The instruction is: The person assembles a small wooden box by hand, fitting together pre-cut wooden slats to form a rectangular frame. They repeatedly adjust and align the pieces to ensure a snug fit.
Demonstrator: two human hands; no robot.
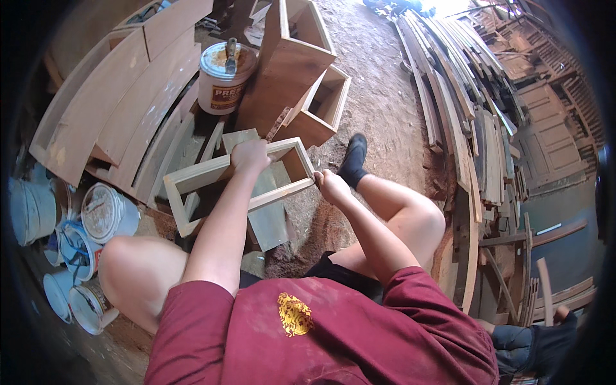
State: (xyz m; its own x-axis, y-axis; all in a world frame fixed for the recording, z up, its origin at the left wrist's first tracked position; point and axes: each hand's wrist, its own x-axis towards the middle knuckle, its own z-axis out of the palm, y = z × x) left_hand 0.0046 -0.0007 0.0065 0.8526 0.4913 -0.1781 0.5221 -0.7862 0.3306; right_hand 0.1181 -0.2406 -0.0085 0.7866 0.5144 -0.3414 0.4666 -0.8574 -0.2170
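A long open wooden box [282,192] lies tilted across my lap area, its pale rim facing up. My left hand [251,156] is closed over its far rim. A narrow, mottled brown strip [278,124] juts out beside that fist; whether the fist also holds it is unclear. My right hand [332,187] is at the box's right end, fingers pinched together against the corner edge. A small dark bit shows at those fingertips, too small to name. Beneath the box, a grey board [268,228] slants down toward the ground.
Two upright wooden boxes [282,70] stand ahead, beside a white lidded bucket [221,80] with a brush on top. Curved panels [122,96] lean at left above several pails [106,212]. Planks [443,109] are stacked along the right. Another person [532,346] is at lower right.
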